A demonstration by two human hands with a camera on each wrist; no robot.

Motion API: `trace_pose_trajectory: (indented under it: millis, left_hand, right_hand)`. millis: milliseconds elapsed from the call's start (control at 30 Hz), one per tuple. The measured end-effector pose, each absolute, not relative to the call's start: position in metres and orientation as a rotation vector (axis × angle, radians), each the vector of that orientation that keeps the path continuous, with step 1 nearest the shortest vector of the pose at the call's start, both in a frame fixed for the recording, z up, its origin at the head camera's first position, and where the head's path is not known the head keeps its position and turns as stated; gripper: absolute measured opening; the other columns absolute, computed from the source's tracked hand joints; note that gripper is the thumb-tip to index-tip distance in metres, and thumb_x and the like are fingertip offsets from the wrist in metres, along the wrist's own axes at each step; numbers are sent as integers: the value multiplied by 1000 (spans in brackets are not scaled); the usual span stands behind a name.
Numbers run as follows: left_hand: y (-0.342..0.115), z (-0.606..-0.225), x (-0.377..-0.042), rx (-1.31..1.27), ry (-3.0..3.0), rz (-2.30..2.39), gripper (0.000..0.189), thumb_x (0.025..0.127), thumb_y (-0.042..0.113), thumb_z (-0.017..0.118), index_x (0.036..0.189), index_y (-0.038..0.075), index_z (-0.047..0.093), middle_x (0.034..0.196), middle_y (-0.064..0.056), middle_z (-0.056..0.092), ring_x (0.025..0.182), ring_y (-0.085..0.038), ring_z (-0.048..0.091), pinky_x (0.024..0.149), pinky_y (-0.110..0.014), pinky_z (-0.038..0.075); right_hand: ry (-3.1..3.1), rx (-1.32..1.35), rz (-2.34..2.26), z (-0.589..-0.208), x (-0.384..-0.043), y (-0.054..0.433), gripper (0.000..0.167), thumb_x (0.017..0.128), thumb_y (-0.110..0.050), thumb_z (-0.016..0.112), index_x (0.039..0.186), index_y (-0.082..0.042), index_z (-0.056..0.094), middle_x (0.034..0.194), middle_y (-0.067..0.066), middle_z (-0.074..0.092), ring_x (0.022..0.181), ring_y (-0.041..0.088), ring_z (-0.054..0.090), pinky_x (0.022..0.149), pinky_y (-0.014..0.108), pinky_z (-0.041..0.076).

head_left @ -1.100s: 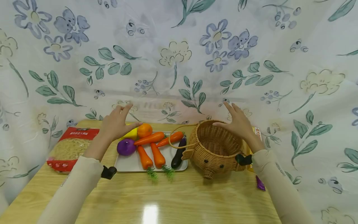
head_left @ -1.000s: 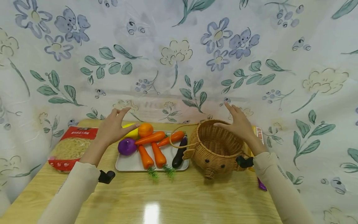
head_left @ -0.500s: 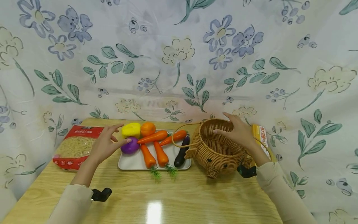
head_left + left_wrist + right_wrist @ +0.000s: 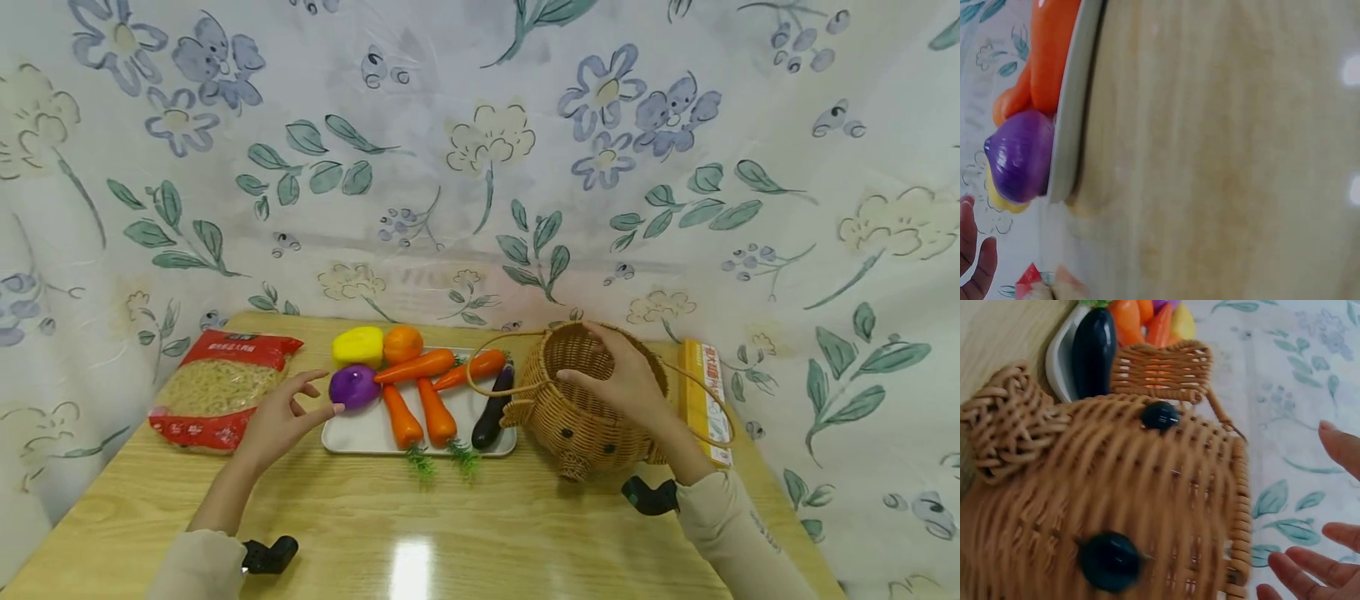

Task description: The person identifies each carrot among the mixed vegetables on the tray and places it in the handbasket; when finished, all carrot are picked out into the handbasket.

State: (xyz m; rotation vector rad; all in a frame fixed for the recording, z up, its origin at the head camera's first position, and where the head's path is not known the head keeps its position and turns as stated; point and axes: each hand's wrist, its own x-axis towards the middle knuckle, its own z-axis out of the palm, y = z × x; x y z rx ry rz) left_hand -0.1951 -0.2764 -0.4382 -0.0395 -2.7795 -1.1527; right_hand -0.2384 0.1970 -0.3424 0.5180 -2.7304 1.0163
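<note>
Hovering with the right hand (image 4: 621,379) over the mouth of the wicker basket (image 4: 588,429), upright on the counter (image 4: 525,533) just right of the tray (image 4: 352,432), with fingers parted and grasping nothing! Across to the left, poised with the left hand (image 4: 281,423) near the purple onion (image 4: 355,386) at the tray's left side, with fingers loosely bent and released.

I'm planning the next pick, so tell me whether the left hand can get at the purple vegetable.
Probably yes: the left hand holds nothing and is just beside the purple vegetable, with nothing visible blocking the way.
</note>
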Motion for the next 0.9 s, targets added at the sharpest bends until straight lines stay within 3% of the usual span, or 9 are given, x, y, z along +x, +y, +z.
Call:
trace_pose_trajectory:
  millis: [233, 367, 633, 900]
  left_hand:
    - [-283, -457, -187, -25, -2783, -1210, 55, 91, 39, 71, 132, 6, 58, 109, -16, 59, 71, -19, 51, 59, -30, 43]
    - [-285, -470, -186, -23, -2761, -1317, 52, 92, 33, 71, 132, 4, 58, 106, -15, 59, 68, -16, 53, 58, -27, 44]
    - [-287, -488, -189, -10, -2678, -1459, 47, 91, 25, 73, 129, 2, 61, 107, -17, 59, 79, -17, 56, 65, -26, 46]
    - [-294, -498, -190, -25, -2755, -1375, 51, 90, 31, 74, 132, 6, 61, 113, -18, 61, 87, -17, 55, 74, -31, 44]
  right_hand:
    - [-2661, 510, 1082, -355, -230, 188, 76, 84, -36, 80, 147, -9, 45, 137, 18, 55, 125, 37, 52, 101, 57, 42]
    - [-2600, 530, 1107, -361, -223, 182, 73, 83, -33, 81, 144, -8, 49, 128, 18, 61, 117, 35, 57, 94, 53, 47]
    - [-2567, 557, 1147, -370, -213, 172, 71, 81, -27, 83, 141, -6, 51, 125, 15, 64, 114, 33, 60, 93, 48, 50]
    - [-2497, 667, 1207, -374, -204, 155, 67, 80, -21, 84, 139, -11, 54, 124, 10, 64, 108, 28, 63, 85, 41, 53]
